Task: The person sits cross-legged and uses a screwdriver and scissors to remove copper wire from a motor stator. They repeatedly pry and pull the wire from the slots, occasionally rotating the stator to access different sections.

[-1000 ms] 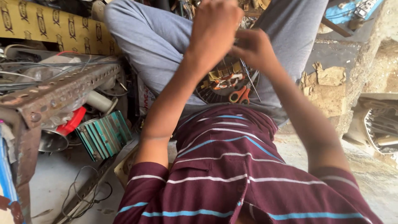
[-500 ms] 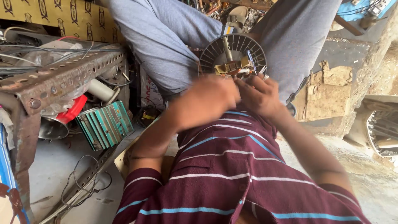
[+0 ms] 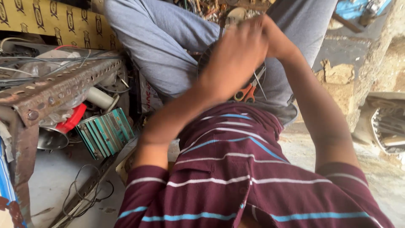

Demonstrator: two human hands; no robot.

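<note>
I look down my maroon striped shirt (image 3: 236, 177) at my grey trousers (image 3: 168, 46). My left hand (image 3: 234, 59) is raised over my lap, curled and blurred by motion. My right hand (image 3: 276, 40) presses against it from the right, its fingers hidden behind the left hand. A dark round ribbed motor part (image 3: 203, 59) lies in my lap under both hands, with only its left rim showing. Orange-handled scissors (image 3: 247, 93) rest on my lap just below the hands. What the fingers grip is hidden.
A rusty perforated angle-iron frame (image 3: 63, 84) stands at left, with a green laminated metal block (image 3: 105, 133), a red cap (image 3: 71, 120), a white tube (image 3: 101, 98) and a metal bowl (image 3: 50, 139) under it. Wires (image 3: 84, 190) lie on the floor. Broken concrete (image 3: 337, 71) is at right.
Both hands have risen from the centre of the round part and closed together over it, covering most of it. The view has shifted slightly.
</note>
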